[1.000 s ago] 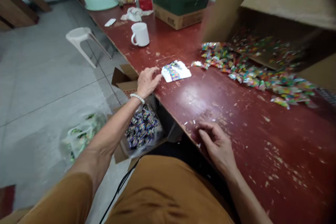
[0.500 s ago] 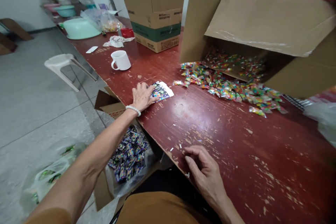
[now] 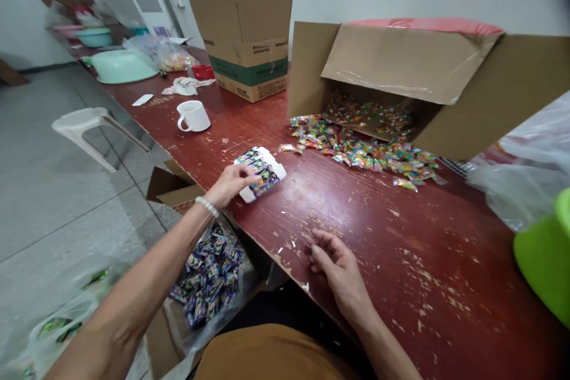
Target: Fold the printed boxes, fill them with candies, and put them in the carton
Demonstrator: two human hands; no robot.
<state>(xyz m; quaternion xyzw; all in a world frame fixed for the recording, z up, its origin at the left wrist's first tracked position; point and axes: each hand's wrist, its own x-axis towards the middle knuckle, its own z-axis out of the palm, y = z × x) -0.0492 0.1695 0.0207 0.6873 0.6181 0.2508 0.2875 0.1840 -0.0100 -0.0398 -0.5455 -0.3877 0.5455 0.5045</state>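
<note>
My left hand [image 3: 232,183], with a pale bead bracelet on the wrist, is closed in a pinch at the near-left part of a small printed carton [image 3: 267,177]. The carton looks flat, purple and multicoloured with white flaps, and lies near the table's edge. My right hand [image 3: 333,258] rests at the table's near edge, its fingers loosely bent and apart, with nothing seen in it. Small white scraps [image 3: 280,250] lie beside it. Below my left forearm, a plastic-lined box holds many purple wrapped packets [image 3: 214,276].
Clear-wrapped colourful candies [image 3: 356,151] spill from a tipped cardboard box [image 3: 392,65] onto the red table [image 3: 356,214]. A white mug [image 3: 194,116], an upright cardboard box [image 3: 249,47] and a green basin [image 3: 127,66] stand farther back. A bright green container [image 3: 545,261] is at right.
My left hand has gone from lying spread over the carton to pinching at it, and more of the carton shows. My right hand's fingers have loosened slightly. The view has shifted right.
</note>
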